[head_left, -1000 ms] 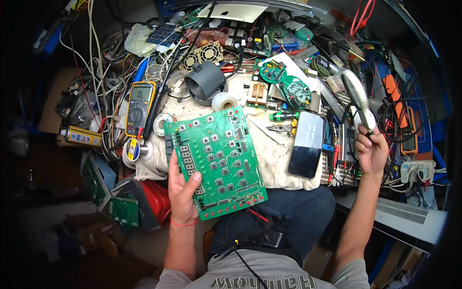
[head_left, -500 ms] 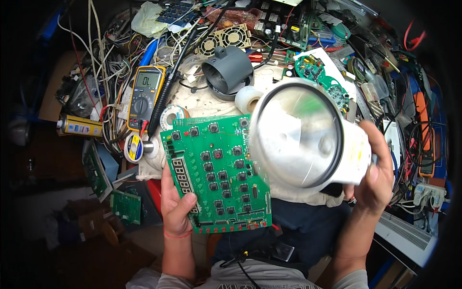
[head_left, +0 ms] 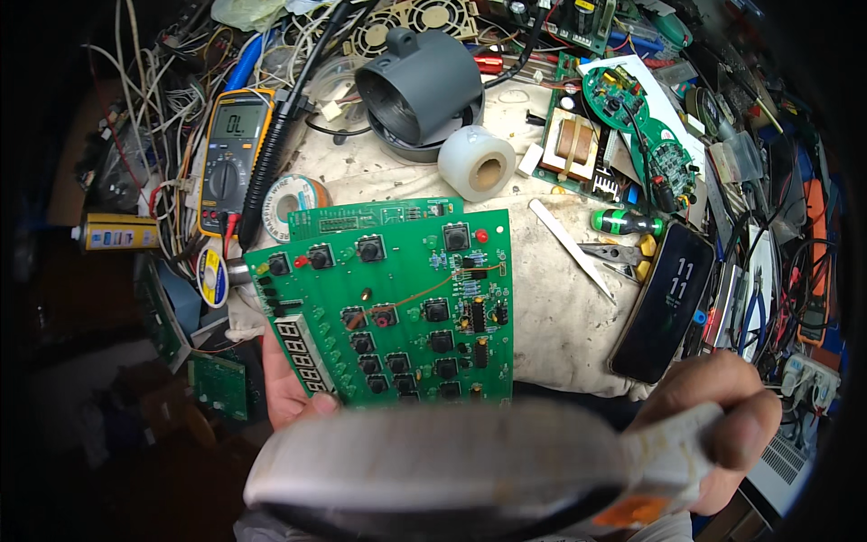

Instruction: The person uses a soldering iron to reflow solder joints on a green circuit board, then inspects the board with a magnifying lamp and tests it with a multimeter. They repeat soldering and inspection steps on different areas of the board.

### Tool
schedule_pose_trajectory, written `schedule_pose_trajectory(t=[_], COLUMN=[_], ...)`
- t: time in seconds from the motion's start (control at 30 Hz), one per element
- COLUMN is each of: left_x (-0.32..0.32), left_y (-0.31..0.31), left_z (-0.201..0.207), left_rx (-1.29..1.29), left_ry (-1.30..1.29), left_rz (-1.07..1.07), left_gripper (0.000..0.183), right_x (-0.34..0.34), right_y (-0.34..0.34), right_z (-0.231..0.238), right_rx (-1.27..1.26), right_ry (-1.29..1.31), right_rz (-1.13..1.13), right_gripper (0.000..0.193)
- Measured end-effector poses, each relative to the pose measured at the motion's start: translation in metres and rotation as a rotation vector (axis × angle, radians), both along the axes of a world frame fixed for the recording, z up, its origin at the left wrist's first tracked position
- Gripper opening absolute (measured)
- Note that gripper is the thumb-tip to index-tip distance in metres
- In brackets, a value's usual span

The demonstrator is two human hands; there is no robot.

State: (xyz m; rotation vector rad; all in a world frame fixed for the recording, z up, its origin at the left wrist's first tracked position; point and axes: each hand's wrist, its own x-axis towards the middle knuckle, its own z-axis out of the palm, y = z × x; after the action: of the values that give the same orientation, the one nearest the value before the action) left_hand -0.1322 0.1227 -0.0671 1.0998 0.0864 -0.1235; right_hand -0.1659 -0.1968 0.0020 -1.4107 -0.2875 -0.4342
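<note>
My left hand (head_left: 285, 384) grips a green circuit board (head_left: 415, 271) by its left edge, thumb on top beside the digit display. The board carries several black push buttons, a red LED and an orange jumper wire. A second, narrower green board (head_left: 375, 217) shows behind its far edge. My right hand (head_left: 736, 411) is closed around the short handle of a large white round magnifier (head_left: 433, 452), blurred by motion. Seen from its side, the magnifier is close to the camera. It covers the near part of the board and some of my left hand.
A yellow multimeter (head_left: 237, 154) lies at the left near a wire spool (head_left: 293, 203). Beyond the board are a grey cylinder (head_left: 420, 86) and a roll of clear film (head_left: 476, 163). A phone (head_left: 664, 303), white tweezers (head_left: 571, 248) and a green-black screwdriver (head_left: 623, 222) lie at the right.
The magnifier has come nearer to the camera and swung from the board's right side to over its near end, now edge-on. The phone and tweezers are uncovered. The board appears larger.
</note>
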Motion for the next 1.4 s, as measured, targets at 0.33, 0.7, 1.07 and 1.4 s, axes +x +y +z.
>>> schedule_pose_trajectory(t=[0.33, 0.7, 1.07, 1.4], left_x=[0.0, -0.002, 0.001, -0.006], left_y=[-0.002, 0.003, 0.003, 0.006], left_z=[0.004, -0.001, -0.001, 0.005], left_rx=[0.001, 0.016, 0.014, 0.094], left_ry=[0.027, 0.026, 0.006, 0.014], left_rz=[0.035, 0.048, 0.047, 0.1], left_gripper=[0.112, 0.11, 0.109, 0.111], right_x=[0.033, 0.02, 0.014, 0.018], right_y=[0.006, -0.008, -0.009, -0.011], right_z=[0.028, 0.047, 0.044, 0.037], right_rx=[0.011, -0.16, -0.16, -0.139], right_ry=[-0.025, 0.285, 0.294, 0.255], right_rz=[0.371, 0.419, 0.432, 0.439], right_gripper=[0.071, 0.081, 0.074, 0.058])
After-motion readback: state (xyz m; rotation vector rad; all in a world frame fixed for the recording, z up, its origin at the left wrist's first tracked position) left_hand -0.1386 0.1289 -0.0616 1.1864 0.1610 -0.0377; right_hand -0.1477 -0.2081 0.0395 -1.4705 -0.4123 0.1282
